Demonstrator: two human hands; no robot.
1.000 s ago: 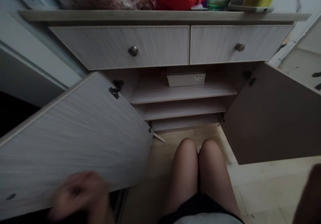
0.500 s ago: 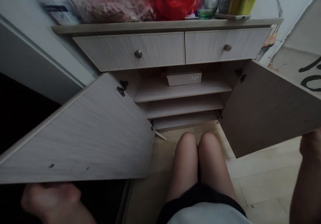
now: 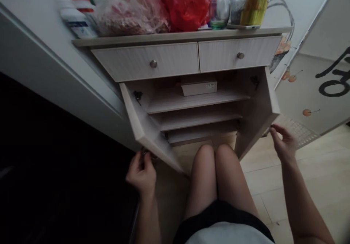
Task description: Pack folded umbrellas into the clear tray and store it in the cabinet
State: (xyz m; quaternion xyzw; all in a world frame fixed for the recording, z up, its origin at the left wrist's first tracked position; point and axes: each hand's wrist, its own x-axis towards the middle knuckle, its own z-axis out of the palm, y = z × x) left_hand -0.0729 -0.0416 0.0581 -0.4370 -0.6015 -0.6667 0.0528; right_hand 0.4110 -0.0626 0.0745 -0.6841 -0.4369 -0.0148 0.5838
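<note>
Matt pale wood-grain cabinet doors (image 3: pixel 147 127) (small metal drawer knobs (image 3: pixel 153 64)), glossy red plastic bag (image 3: pixel 187 5), clear glass (image 3: pixel 219 13).

White box (image 3: pixel 199 88) on cabinet shelf (image 3: pixel 175 103)

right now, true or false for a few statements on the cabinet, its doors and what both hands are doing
1. Both lower doors of the cabinet are open. True.
2. The left hand is at the lower edge of the left door. True; whether it grips a knob there cannot be told.
3. The right hand is pulling a drawer knob. False: it is at the outer edge of the right door, and both drawers are shut.
4. A white box lies on the top shelf inside. True.
5. The red bag sits on the floor. False: it sits on top of the cabinet.
</note>
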